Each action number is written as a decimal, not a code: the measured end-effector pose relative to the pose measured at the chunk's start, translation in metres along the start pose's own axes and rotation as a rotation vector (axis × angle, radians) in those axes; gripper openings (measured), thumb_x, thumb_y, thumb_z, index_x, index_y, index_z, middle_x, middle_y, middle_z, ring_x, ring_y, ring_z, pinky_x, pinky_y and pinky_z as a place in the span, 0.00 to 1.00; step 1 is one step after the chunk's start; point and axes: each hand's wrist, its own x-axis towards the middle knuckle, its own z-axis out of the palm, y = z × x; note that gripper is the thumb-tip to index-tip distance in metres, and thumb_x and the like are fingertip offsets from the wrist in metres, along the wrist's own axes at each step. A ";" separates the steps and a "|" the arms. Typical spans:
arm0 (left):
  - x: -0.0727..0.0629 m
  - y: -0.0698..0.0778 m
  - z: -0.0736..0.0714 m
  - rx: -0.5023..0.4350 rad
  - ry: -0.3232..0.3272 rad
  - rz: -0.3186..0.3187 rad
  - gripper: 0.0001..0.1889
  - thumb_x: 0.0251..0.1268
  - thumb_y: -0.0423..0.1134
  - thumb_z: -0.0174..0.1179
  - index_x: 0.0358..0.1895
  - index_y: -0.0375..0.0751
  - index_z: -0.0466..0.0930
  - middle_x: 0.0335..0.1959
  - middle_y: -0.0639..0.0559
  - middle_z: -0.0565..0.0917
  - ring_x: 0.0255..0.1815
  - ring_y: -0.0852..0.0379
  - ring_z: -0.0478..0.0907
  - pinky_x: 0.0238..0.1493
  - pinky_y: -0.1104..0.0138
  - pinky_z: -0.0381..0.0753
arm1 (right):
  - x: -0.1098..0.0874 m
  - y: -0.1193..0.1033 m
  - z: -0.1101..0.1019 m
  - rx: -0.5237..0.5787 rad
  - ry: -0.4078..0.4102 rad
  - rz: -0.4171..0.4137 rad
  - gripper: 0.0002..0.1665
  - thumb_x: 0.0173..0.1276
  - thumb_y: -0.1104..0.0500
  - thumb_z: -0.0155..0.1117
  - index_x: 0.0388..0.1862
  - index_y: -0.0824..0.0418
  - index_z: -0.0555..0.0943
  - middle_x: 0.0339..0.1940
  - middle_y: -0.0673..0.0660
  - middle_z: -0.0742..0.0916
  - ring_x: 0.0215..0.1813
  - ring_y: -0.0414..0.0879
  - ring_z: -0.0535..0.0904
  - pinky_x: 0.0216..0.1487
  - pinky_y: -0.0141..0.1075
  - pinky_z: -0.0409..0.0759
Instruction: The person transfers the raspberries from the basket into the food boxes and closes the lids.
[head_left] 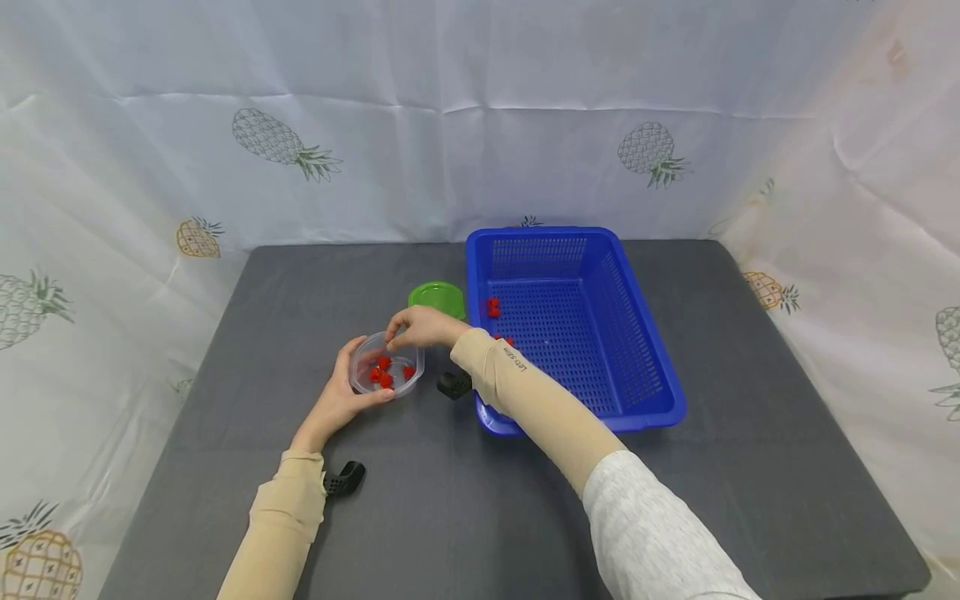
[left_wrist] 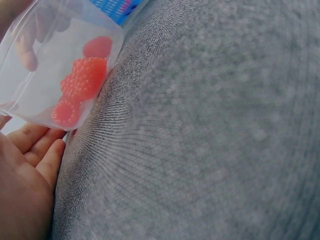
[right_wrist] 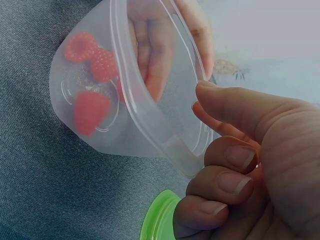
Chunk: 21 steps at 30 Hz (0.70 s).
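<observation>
My left hand holds a clear plastic container from its left side, thumb along the near wall and fingers round the far side. Several red raspberries lie at the bottom of the container. Over its opening reaches my right hand, fingertips down at the rim. In the right wrist view the thumb and index finger lie close together with no raspberry between them, and the other fingers are loosely bent. The left wrist view shows raspberries through the container's wall, tilted in that view.
A blue slotted basket stands right of the container, partly behind my right forearm, with a few red pieces along its left side. Behind the container lies a green lid. Black wrist mounts project from both wrists over the grey table.
</observation>
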 end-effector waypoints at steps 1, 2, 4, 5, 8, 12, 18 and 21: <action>0.000 0.000 0.000 0.003 0.001 0.001 0.53 0.51 0.46 0.69 0.73 0.57 0.37 0.73 0.42 0.51 0.72 0.41 0.51 0.67 0.38 0.49 | 0.000 0.000 0.000 0.001 -0.001 0.000 0.12 0.63 0.52 0.63 0.44 0.52 0.82 0.52 0.51 0.83 0.45 0.41 0.74 0.40 0.30 0.72; 0.000 0.000 0.000 0.005 0.001 0.002 0.53 0.51 0.46 0.69 0.73 0.57 0.37 0.73 0.42 0.51 0.72 0.41 0.51 0.67 0.38 0.49 | 0.000 0.000 -0.001 0.001 -0.002 -0.001 0.12 0.63 0.52 0.63 0.44 0.52 0.82 0.52 0.51 0.83 0.45 0.41 0.74 0.41 0.30 0.72; 0.001 0.000 0.000 0.006 0.002 0.004 0.53 0.51 0.46 0.69 0.73 0.58 0.37 0.73 0.42 0.51 0.72 0.41 0.51 0.67 0.38 0.49 | 0.001 0.001 -0.001 0.005 -0.004 -0.001 0.12 0.63 0.52 0.63 0.44 0.52 0.82 0.53 0.51 0.83 0.45 0.41 0.74 0.41 0.31 0.72; 0.001 0.000 0.000 0.006 0.003 0.005 0.53 0.51 0.46 0.69 0.73 0.58 0.37 0.73 0.42 0.52 0.72 0.41 0.51 0.67 0.38 0.49 | 0.001 0.002 -0.001 0.009 -0.006 -0.002 0.12 0.63 0.51 0.64 0.45 0.52 0.81 0.53 0.51 0.83 0.45 0.42 0.74 0.41 0.31 0.72; 0.001 -0.001 0.000 0.003 0.005 0.003 0.53 0.50 0.46 0.70 0.73 0.58 0.37 0.73 0.42 0.52 0.72 0.41 0.52 0.68 0.39 0.49 | 0.002 0.002 -0.002 0.022 -0.013 0.004 0.13 0.62 0.51 0.64 0.45 0.52 0.81 0.53 0.51 0.82 0.45 0.41 0.74 0.40 0.30 0.72; 0.001 0.000 0.001 0.000 0.008 0.001 0.54 0.49 0.47 0.70 0.72 0.58 0.38 0.73 0.43 0.52 0.72 0.42 0.52 0.68 0.39 0.50 | 0.001 0.001 -0.002 0.038 -0.022 0.003 0.14 0.63 0.51 0.63 0.47 0.52 0.81 0.54 0.51 0.82 0.44 0.41 0.74 0.39 0.30 0.72; 0.001 -0.002 0.000 -0.003 0.004 0.000 0.53 0.50 0.48 0.70 0.72 0.60 0.38 0.73 0.43 0.50 0.72 0.42 0.51 0.68 0.39 0.49 | -0.002 -0.002 -0.003 0.094 -0.034 -0.027 0.15 0.64 0.51 0.62 0.49 0.52 0.80 0.57 0.53 0.80 0.46 0.42 0.74 0.40 0.31 0.72; 0.001 -0.002 -0.001 -0.007 0.003 0.006 0.53 0.50 0.47 0.70 0.72 0.60 0.38 0.73 0.43 0.50 0.72 0.42 0.51 0.68 0.39 0.49 | -0.003 -0.005 -0.003 0.133 -0.030 -0.037 0.15 0.64 0.50 0.62 0.48 0.51 0.80 0.59 0.52 0.79 0.46 0.43 0.74 0.41 0.32 0.72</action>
